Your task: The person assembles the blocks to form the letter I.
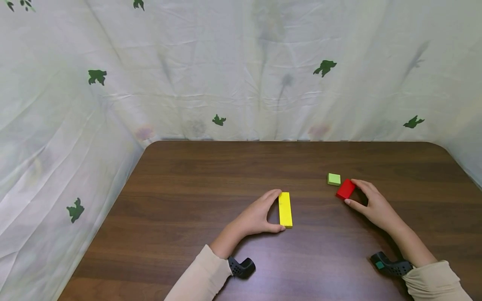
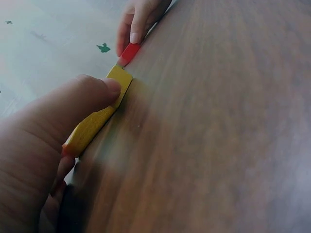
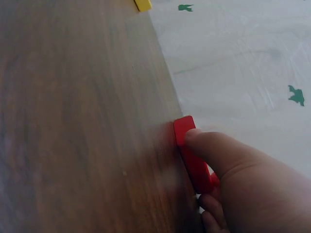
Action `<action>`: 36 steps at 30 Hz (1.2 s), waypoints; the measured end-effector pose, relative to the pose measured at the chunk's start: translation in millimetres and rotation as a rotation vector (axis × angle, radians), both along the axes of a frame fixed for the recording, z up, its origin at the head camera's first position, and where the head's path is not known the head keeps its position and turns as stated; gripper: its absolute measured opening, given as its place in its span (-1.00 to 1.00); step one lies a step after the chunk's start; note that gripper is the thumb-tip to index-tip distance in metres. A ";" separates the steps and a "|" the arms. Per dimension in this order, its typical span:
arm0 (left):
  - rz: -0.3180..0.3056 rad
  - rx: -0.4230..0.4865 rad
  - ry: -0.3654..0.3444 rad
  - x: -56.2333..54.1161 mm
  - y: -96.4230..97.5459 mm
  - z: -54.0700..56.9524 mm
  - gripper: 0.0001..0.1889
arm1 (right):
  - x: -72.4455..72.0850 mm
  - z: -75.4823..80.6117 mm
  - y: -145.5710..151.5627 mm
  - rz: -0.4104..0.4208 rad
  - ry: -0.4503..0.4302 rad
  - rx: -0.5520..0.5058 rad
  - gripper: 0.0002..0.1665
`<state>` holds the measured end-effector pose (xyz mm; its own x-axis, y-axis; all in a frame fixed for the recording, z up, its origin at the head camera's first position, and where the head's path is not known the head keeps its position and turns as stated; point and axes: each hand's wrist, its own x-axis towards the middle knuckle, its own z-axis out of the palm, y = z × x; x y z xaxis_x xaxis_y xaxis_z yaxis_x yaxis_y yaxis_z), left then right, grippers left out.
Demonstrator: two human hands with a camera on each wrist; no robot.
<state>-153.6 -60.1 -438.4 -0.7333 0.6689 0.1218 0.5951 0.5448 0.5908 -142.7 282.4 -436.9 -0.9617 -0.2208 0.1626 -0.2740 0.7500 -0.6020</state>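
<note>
A long yellow block lies flat on the brown table. My left hand holds it by its two ends, thumb at the near end and fingers at the far one. The thumb pressing the yellow block also shows in the left wrist view. Farther right, my right hand pinches a shorter red block between thumb and fingers at the tabletop. The red block partly hides the fingers behind it in the right wrist view. Just beyond its left corner sits a small light green block.
The wooden table reaches back to a pale curtain printed with green leaf shapes, which also hangs on the left. A dark wrist device is on the left wrist and another dark device on the right.
</note>
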 end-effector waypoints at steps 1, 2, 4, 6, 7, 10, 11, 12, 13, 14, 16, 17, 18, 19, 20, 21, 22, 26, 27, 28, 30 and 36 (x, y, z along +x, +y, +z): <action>-0.004 -0.004 0.002 0.0 -0.3 0.2 -0.05 | 0.3 0.9 -0.4 0.001 -0.005 -0.001 -0.18; -0.007 -0.007 0.002 0.0 -0.6 0.3 -0.06 | 0.3 1.4 -0.8 0.000 -0.008 -0.002 -0.17; -0.011 -0.014 0.004 -0.1 -1.3 -0.2 -0.07 | 0.4 2.2 -1.4 -0.003 -0.018 -0.010 -0.13; -0.012 -0.018 0.004 0.1 -1.7 -0.1 -0.07 | 0.3 1.7 -1.6 -0.013 -0.023 -0.019 -0.10; -0.012 -0.021 0.005 0.1 -1.7 -0.2 -0.08 | 0.2 1.0 -1.6 -0.019 -0.025 -0.021 -0.09; -0.008 -0.029 -0.008 0.8 -1.7 0.2 -0.08 | 0.0 -1.7 -0.9 -0.032 -0.015 -0.025 -0.11; -0.006 -0.031 -0.014 1.0 -1.6 0.4 -0.08 | 0.0 -2.3 -0.8 -0.034 -0.009 -0.024 -0.13; -0.003 -0.034 -0.020 1.3 -1.5 0.6 -0.08 | 0.0 -2.6 -0.8 -0.035 -0.004 -0.024 -0.15; -0.001 -0.035 -0.026 1.4 -1.5 0.7 -0.08 | 0.0 -2.9 -1.0 -0.035 0.002 -0.024 -0.16; 0.004 -0.036 -0.033 1.6 -1.6 0.7 -0.09 | -0.1 -3.0 -1.2 -0.036 0.007 -0.026 -0.17; 0.013 -0.041 -0.038 1.9 -1.6 0.8 -0.12 | 0.0 -2.9 -1.8 -0.038 0.015 -0.032 -0.18; 0.016 -0.044 -0.038 1.9 -1.7 1.0 -0.15 | 0.2 -2.7 -2.1 -0.039 0.018 -0.036 -0.19; 0.018 -0.048 -0.037 1.9 -1.8 1.0 -0.19 | 0.4 -2.5 -2.5 -0.041 0.021 -0.041 -0.19; 0.018 -0.052 -0.034 1.9 -1.9 1.1 -0.22 | 0.6 -2.1 -3.0 -0.043 0.023 -0.045 -0.19; 0.018 -0.054 -0.029 2.0 -2.1 1.2 -0.25 | 1.0 -1.6 -3.5 -0.045 0.024 -0.050 -0.19; 0.015 -0.056 -0.023 1.8 -2.1 1.2 -0.28 | 1.4 -1.0 -4.3 -0.047 0.024 -0.055 -0.19; 0.012 -0.057 -0.020 1.7 -2.1 1.3 -0.29 | 1.7 -0.2 -5.2 -0.047 0.027 -0.060 -0.19; 0.008 -0.054 -0.017 1.4 -2.5 0.8 -0.30 | 3.4 2.6 -10.5 -0.035 0.049 -0.075 -0.19; 0.009 -0.053 -0.019 1.2 -2.5 0.5 -0.30 | 3.8 3.3 -12.1 -0.029 0.058 -0.075 -0.19; 0.011 -0.053 -0.021 1.0 -2.5 0.4 -0.30 | 4.2 3.9 -13.7 -0.023 0.067 -0.073 -0.19; 0.014 -0.052 -0.023 0.7 -2.2 0.2 -0.30 | 4.9 5.0 -17.0 -0.011 0.078 -0.070 -0.19; 0.017 -0.052 -0.024 0.8 -1.7 0.3 -0.30 | 6.9 8.4 -26.0 0.028 0.107 -0.089 -0.19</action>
